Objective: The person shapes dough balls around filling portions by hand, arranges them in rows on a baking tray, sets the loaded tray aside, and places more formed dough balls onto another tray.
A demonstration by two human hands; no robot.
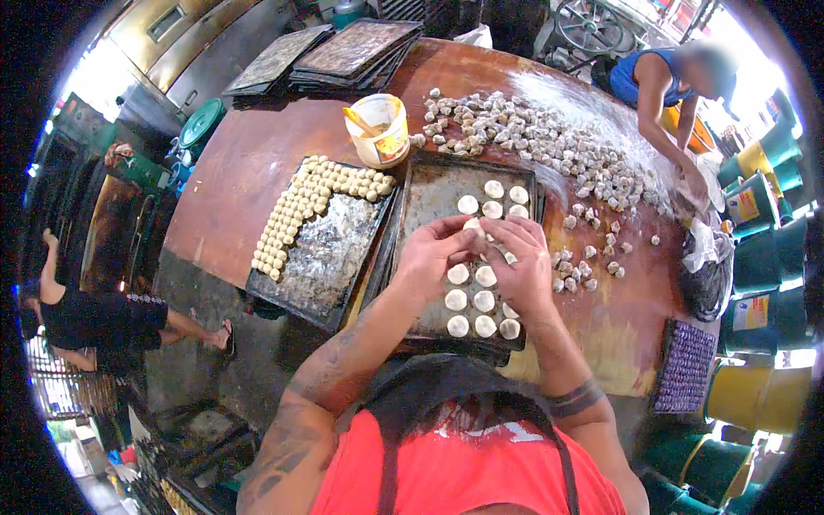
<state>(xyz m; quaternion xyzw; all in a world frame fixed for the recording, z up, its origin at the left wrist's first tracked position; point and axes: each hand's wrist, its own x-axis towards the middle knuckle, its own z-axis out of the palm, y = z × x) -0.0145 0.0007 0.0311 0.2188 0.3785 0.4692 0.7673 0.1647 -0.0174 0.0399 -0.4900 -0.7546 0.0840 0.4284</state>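
Red cotton-like shirt (352,476) fills the bottom of the frame. At centre, left hand (432,256) and right hand (524,266) pinch a pale dough piece (473,224) between their fingers, above flat white dough rounds (457,299) on a dark metal tray (427,190). Off left, I see cream dough balls (286,225) lining another tray (333,251); upper right, floury lumps (534,130) strew the reddish-brown counter (221,190).

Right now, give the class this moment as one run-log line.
left hand: on dough piece; right hand: on same piece; beneath: tray with dough rounds
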